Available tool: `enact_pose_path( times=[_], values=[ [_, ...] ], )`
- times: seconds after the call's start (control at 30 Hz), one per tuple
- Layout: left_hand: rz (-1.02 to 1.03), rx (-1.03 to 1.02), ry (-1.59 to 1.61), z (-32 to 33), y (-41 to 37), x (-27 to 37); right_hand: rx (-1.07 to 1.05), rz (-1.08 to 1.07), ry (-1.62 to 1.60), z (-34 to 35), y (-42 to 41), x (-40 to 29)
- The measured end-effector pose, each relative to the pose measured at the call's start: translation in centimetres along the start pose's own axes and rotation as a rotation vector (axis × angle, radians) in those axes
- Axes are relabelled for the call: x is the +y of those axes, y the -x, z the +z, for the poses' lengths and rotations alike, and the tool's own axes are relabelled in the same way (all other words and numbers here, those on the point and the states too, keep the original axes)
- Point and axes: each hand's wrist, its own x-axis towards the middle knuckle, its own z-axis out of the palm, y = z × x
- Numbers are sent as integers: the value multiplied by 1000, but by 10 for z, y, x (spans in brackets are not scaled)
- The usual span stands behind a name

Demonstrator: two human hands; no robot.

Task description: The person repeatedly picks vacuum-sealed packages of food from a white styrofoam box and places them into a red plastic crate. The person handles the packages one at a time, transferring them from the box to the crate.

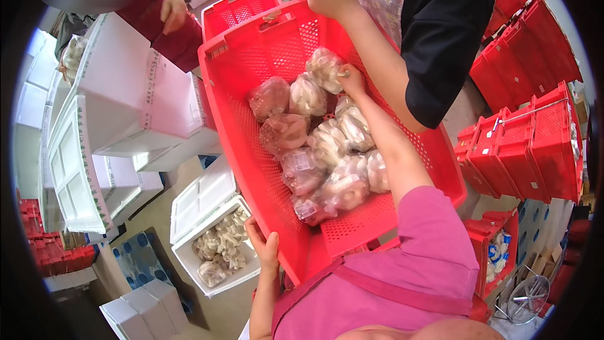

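Observation:
A red perforated plastic crate [250, 151] fills the middle of the view and holds several clear plastic bags of pale mushrooms [328, 141]. My left hand [263, 244] grips the crate's near left rim, thumb up. Inside the crate, my right hand [353, 80] reaches to the far right side, its fingers on the top end of a mushroom bag [325, 70]. Two of the nearer bags carry white labels with writing. Some bags lie against each other, and the crate's floor shows at its near end.
Left of the crate, an open white foam box [214, 288] holds more mushrooms. White foam boxes [127, 89] are stacked at the left, red crates [528, 146] at the right. A co-worker's forearm [377, 61] crosses the far right rim; another person's hand [173, 12] is at the upper left.

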Motion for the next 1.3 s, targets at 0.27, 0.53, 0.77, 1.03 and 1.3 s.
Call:
enact_pose_path(
  times=[0.27,0.53,0.77,1.03,1.3],
  values=[
    [11,-24,43,0,-2,-4,-169,-649,-179,8,-13,-119],
    [9,-6,57,-3,1,-6,-103,-1633,471,29,-16,-256],
    [23,-41,63,2,-5,0,-331,-1439,871,66,-23,-179],
    [8,27,59,2,2,-6,151,-1579,1028,-37,-153,-276],
    [10,4,50,1,0,-2,-4,-1347,1288,-35,-162,-264]
  ],
)
